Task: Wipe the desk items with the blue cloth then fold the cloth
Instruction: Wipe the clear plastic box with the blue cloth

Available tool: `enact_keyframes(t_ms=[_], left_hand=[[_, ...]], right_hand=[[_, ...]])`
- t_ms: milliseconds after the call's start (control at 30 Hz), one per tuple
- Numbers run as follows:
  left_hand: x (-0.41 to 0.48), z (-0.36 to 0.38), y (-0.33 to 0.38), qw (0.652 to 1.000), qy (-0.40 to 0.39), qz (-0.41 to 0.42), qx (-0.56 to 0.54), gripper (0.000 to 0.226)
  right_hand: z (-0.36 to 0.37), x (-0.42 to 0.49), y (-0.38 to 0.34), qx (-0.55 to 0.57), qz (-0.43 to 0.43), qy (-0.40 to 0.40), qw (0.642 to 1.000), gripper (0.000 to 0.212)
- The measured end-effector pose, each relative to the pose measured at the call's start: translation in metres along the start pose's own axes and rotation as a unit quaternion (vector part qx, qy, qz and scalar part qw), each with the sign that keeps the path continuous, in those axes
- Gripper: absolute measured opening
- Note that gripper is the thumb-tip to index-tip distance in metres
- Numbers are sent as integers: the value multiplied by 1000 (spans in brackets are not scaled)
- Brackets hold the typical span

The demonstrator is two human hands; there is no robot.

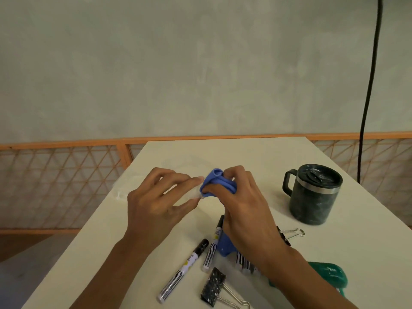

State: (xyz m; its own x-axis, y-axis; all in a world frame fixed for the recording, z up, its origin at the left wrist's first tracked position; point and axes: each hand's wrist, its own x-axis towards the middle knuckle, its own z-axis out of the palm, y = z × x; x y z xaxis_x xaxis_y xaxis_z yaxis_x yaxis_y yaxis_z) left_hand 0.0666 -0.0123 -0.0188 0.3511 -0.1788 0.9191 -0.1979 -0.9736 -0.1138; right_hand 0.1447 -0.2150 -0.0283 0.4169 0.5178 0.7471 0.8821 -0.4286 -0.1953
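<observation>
desk top [249, 152]: blue cloth [217, 182] bunched in right hand [245, 210], beside left hand [156, 204].

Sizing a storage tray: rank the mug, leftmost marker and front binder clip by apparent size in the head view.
1. Black lidded mug, clearly largest.
2. Leftmost marker, long but thin.
3. Front binder clip, smallest, though nearest the camera.

Blue cloth [217, 184]: plain, unpatterned. Clear item [197, 194]: colourless. Desk [245, 152]: off-white. Left marker [182, 273] and second marker [211, 248]: white barrels, black stripes, black caps. Binder clip [213, 286]: black, white-speckled. Mug [312, 204]: dark green-black, faintly marbled, steel band. Railing [60, 181]: orange diamond lattice. Cable [370, 85]: black. Wall [178, 63]: pale grey-green.
</observation>
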Motion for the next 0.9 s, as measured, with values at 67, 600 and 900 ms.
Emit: enact_keyframes(t_ms=[67, 600, 900], left_hand=[[1, -1, 2, 1000, 6, 10, 12, 23], [2, -2, -5, 998, 38, -40, 4, 30], [0, 2, 6, 994, 1, -61, -86, 41]], right_hand=[[2, 1, -5, 43, 11, 10, 999, 64], [-16, 5, 11, -83, 75, 34, 993, 82], [-10, 5, 22, -19, 12, -16, 1000, 69]])
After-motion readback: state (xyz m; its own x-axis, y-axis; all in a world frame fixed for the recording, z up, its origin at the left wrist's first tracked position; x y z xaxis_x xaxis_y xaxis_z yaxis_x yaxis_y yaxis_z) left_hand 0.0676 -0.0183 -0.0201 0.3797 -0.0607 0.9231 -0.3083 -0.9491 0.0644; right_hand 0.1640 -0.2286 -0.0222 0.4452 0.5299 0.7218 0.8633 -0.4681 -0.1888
